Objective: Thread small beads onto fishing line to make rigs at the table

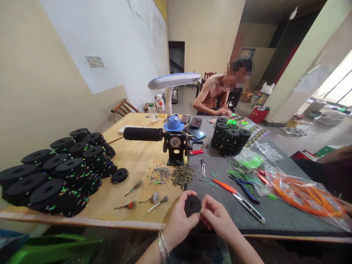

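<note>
My left hand (178, 222), with bangles at the wrist, is closed round a black foam disc (195, 206) with a hole in its middle, held above the table's front edge. Right beside it, my right hand (217, 215) pinches at the disc's rim. A tiny pale green speck shows at those fingertips, too small to name. Beyond my hands lie a pile of small brass-and-black beads (183, 176) and a heap of grey bits (161, 172). To the left are several small brushes or feather tufts (154, 198). A winding device (175, 146) carries a row of black foam discs (143, 134).
Stacks of black foam discs (68, 167) crowd the table's left. More stacks (229, 137) stand at the back right. An orange knife (224, 186), blue pliers (247, 190) and bagged orange tubing (302, 194) lie right. A lamp (173, 124) stands behind; a person (211, 93) sits across.
</note>
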`<state>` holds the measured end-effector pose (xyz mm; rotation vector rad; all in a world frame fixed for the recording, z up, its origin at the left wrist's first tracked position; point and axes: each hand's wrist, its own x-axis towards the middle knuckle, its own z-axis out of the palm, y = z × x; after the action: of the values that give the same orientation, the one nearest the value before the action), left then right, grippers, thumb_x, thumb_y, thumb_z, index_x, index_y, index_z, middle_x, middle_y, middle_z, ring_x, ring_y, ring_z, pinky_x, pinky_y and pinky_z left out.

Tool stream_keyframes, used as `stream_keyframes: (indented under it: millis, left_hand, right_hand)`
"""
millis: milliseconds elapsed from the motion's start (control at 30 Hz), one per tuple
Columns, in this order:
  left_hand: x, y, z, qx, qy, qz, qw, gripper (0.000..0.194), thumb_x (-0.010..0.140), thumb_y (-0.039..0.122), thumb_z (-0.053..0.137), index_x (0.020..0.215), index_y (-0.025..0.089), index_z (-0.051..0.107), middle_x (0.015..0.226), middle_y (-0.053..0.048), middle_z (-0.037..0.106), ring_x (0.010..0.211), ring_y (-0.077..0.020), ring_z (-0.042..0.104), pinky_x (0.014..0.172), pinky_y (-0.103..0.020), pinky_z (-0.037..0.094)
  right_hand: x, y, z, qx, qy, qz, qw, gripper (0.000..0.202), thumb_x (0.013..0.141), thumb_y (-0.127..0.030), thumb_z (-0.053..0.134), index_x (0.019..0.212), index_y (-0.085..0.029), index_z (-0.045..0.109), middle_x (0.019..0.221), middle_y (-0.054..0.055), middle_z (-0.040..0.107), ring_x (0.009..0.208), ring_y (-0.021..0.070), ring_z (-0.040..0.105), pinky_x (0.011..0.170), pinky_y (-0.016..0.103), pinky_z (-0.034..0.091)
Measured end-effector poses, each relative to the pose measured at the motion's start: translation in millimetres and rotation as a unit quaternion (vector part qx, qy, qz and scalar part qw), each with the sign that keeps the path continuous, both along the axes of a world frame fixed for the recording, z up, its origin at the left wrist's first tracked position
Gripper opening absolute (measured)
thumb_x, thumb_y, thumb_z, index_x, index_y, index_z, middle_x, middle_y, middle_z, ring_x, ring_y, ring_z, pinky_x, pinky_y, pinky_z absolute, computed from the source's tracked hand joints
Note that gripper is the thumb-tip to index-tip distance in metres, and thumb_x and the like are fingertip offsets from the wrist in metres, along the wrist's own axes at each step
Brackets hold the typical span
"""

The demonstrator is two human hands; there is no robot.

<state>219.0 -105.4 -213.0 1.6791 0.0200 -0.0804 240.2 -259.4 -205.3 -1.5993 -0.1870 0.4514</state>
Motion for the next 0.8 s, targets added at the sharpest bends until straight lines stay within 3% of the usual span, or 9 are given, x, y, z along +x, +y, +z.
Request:
stream_keyframes:
  millis: [233, 400, 800]
  left_hand:
    - [1.1, -0.8, 6.3, -0.02, 0.014, 0.003, 1.0, 0.049, 0.064, 0.008, 0.064, 0.111, 0.02, 0.054, 0.09, 0.0, 0.061, 0.077, -0.0158, 0.056, 0.069, -0.023, 0.044]
    - [0.7, -1.8, 6.0, -0.04, 0.027, 0.003, 0.999, 0.05, 0.064, 0.01, 0.066, 0.111, 0.02, 0.053, 0.085, 0.002, 0.059, 0.068, -0.0133, 0.053, 0.062, -0.022, 0.043]
    - [-0.7, 0.3, -1.6, -0.026, 0.008, 0.006, 1.0, 0.048, 0.067, 0.017, 0.069, 0.113, 0.022, 0.055, 0.082, 0.002, 0.06, 0.071, -0.0145, 0.056, 0.066, -0.023, 0.044]
  right_hand:
    - [1.2, -0.9, 0.8, 0.018, 0.003, 0.003, 1.0, 0.015, 0.077, -0.028, 0.056, 0.071, -0.021, 0.045, 0.053, -0.008, 0.051, 0.043, 0.0067, 0.043, 0.038, 0.015, 0.033]
    - [0.1, -4.3, 2.4, 0.035, 0.001, 0.013, 0.999, 0.024, 0.08, -0.039, 0.06, 0.073, -0.02, 0.047, 0.056, -0.006, 0.053, 0.044, 0.0068, 0.044, 0.04, 0.016, 0.035]
    - [-2.6, -6.2, 1.8, 0.055, -0.012, 0.027, 0.998, 0.036, 0.08, -0.052, 0.063, 0.075, -0.019, 0.049, 0.062, -0.004, 0.055, 0.051, 0.0089, 0.049, 0.046, 0.019, 0.042]
